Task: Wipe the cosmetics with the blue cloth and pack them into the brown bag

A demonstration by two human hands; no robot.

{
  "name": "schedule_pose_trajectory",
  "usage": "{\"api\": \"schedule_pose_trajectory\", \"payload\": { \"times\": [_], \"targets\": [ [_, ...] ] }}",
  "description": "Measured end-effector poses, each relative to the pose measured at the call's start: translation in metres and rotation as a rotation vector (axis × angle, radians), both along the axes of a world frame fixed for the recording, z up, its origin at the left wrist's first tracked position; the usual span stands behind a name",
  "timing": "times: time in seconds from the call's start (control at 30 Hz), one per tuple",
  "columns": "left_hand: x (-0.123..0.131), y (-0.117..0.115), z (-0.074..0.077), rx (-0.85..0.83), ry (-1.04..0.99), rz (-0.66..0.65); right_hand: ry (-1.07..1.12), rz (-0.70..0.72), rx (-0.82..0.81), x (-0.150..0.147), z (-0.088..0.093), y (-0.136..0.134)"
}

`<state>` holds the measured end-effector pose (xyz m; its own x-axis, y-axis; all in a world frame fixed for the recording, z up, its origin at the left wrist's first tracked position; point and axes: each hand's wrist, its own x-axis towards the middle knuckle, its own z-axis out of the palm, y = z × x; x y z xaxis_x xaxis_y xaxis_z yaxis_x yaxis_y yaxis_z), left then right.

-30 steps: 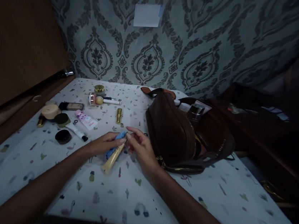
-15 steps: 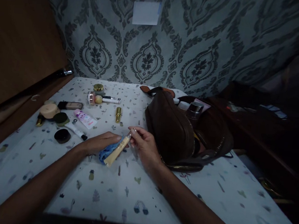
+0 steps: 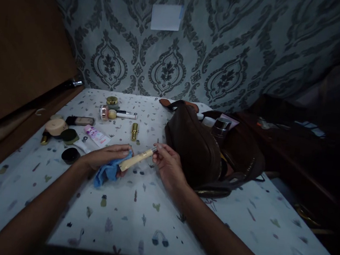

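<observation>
My right hand pinches the cap end of a slim cream-coloured cosmetic tube and holds it nearly level above the table. My left hand is closed on a crumpled blue cloth, pressed against the tube's lower end. Both hands hover just left of a brown leather bag that lies open on the patterned tablecloth.
Several cosmetics lie at the left: a round black compact, a pink-and-white tube, a beige powder case, a gold lipstick and small jars. Jars sit inside the bag. A wooden board leans at far left; dark furniture stands right.
The tube has swung from steeply tilted to nearly level and risen a little. My left hand with the blue cloth has slid left toward the tube's far end.
</observation>
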<state>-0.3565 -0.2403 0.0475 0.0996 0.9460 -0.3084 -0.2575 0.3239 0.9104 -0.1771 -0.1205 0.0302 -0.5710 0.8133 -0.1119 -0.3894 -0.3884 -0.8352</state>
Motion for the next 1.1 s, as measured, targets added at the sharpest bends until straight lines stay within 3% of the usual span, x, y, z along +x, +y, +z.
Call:
{"api": "schedule_pose_trajectory", "payload": {
  "times": [0.3, 0.6, 0.7, 0.93, 1.1],
  "targets": [
    [-0.007, 0.014, -0.002, 0.180, -0.134, 0.460, 0.013, 0.049, -0.001, -0.002, -0.008, -0.005],
    [0.003, 0.024, -0.007, 0.112, -0.262, 0.766, -0.166, 0.234, 0.168, -0.003, -0.015, -0.018],
    [0.017, 0.025, -0.011, 0.149, -0.273, 0.764, -0.163, 0.257, 0.180, -0.004, -0.017, -0.020],
    [0.041, 0.025, -0.028, 0.245, -0.241, 0.524, -0.149, 0.166, 0.175, -0.005, -0.020, -0.020],
    [0.045, 0.024, -0.040, 0.255, -0.049, 0.431, -0.202, 0.134, 0.320, -0.005, -0.023, -0.023]
  ]
}}
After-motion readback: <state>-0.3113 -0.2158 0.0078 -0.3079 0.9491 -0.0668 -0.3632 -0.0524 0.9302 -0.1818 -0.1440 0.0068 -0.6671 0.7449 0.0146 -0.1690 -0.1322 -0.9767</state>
